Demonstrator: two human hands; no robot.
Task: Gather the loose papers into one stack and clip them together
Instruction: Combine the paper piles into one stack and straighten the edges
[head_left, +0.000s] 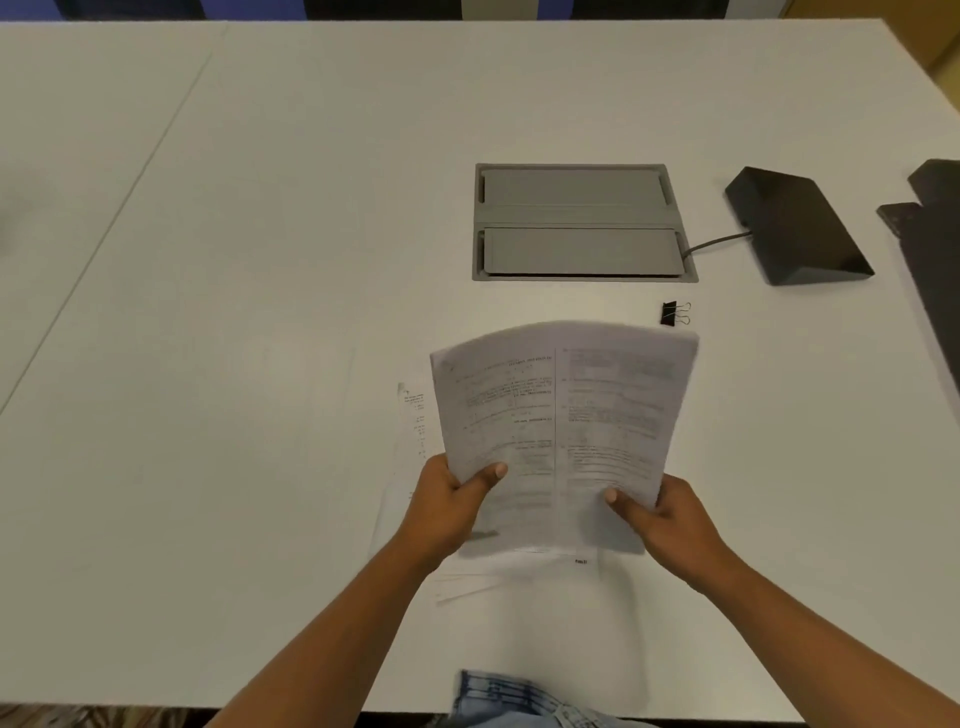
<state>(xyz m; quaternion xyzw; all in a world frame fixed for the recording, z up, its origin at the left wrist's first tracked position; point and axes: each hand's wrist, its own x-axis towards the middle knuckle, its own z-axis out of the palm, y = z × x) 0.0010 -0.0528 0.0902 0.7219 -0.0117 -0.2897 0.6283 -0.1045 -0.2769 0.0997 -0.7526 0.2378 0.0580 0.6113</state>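
Both hands hold a sheaf of printed papers (561, 431) raised off the white table (260, 260), the left hand (447, 509) grasping its lower left edge with the thumb on the printed face, the right hand (670, 525) grasping the lower right edge the same way. The sheaf bows toward its top edge, which sits just short of the black binder clip (674, 313) as seen from here. The step in hand appears to be gathering: more loose sheets (415, 431) lie flat on the table beneath and to the left of the sheaf, so the stack is likely not yet complete. To do this well, the held bundle should probably be squared by tapping an edge on the table, then laid onto or joined with the flat sheets so all corners line up before the clip goes on. The clip lies free, just beyond the sheaf's top right corner and just short of the grey cable hatch (582, 223). Right of the hatch a black wedge-shaped device (795, 228) sits with its cable running into it, well clear of the papers; nothing blocks a reach to the clip.
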